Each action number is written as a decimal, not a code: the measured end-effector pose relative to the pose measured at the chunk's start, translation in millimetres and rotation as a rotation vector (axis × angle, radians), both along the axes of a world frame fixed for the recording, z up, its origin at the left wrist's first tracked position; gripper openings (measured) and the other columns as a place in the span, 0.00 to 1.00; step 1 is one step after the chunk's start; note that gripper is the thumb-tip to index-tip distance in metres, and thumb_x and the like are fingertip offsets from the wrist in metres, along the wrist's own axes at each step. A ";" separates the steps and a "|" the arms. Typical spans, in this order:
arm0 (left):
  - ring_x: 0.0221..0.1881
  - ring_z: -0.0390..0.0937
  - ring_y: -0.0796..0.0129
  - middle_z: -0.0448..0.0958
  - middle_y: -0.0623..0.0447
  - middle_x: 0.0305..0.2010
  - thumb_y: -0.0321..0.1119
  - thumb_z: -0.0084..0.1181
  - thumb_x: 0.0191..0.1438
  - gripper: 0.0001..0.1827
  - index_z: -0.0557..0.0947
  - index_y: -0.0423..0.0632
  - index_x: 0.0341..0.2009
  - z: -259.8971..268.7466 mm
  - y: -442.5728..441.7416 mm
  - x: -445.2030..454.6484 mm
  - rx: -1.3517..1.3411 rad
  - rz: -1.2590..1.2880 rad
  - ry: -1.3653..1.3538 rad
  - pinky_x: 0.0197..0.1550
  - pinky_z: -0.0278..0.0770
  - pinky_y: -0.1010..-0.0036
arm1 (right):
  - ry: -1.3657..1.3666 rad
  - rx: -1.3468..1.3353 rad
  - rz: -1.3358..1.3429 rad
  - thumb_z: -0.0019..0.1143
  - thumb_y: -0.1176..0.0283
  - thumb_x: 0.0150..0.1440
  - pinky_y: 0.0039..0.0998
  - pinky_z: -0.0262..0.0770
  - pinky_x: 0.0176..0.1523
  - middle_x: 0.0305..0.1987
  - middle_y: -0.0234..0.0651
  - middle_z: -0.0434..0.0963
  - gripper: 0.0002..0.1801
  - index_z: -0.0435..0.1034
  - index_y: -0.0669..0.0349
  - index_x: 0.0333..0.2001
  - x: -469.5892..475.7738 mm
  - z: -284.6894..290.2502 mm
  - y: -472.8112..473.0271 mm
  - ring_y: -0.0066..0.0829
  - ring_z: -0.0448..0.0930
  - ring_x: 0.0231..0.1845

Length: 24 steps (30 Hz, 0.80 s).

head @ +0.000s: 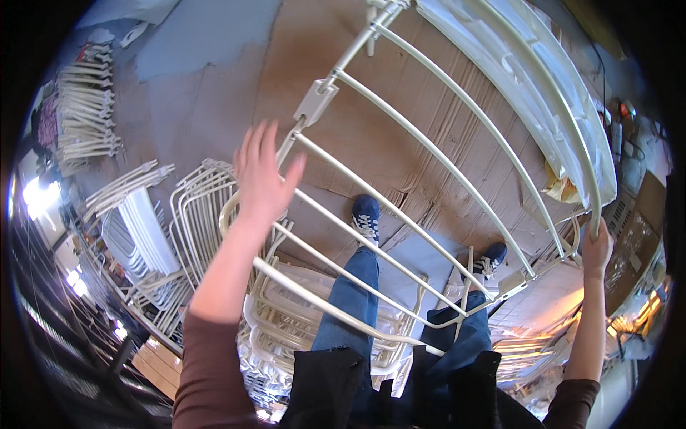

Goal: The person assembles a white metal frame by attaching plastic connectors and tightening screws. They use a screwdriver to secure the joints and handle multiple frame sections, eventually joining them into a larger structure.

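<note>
A large cream-coloured tubular metal frame with several parallel bars (396, 201) stretches across the view in front of my body. Its left side rail carries a pale bracket (316, 102), and a similar bracket (512, 285) sits on the lower right rail. My left hand (263, 171) is spread flat over the left rail just below the first bracket; whether it touches the rail cannot be told. At the right, my right hand (596, 249) is closed around the end of the frame's thick curved outer tube.
Flattened cardboard (321, 48) covers the floor under my shoes. Stacked cream metal frames (206, 209) stand at left, with more behind my legs. A pile of white brackets (88, 107) lies upper left. White plastic-wrapped items (584, 134) lie upper right, near a cardboard box (638, 241).
</note>
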<state>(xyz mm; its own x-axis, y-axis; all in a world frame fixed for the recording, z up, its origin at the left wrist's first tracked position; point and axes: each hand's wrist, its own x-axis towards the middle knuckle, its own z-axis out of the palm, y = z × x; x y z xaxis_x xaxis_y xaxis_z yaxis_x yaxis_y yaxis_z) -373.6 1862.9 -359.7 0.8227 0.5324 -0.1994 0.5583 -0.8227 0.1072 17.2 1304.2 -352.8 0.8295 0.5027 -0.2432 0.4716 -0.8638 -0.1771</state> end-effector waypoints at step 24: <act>0.69 0.63 0.42 0.61 0.31 0.70 0.38 0.56 0.63 0.38 0.56 0.41 0.72 -8.2 -141.6 -184.9 -0.080 1.335 -0.391 0.68 0.61 0.52 | 0.209 -0.231 0.053 0.60 0.65 0.53 0.56 0.74 0.42 0.31 0.51 0.79 0.11 0.72 0.60 0.36 -33.5 3.4 -11.8 0.60 0.79 0.37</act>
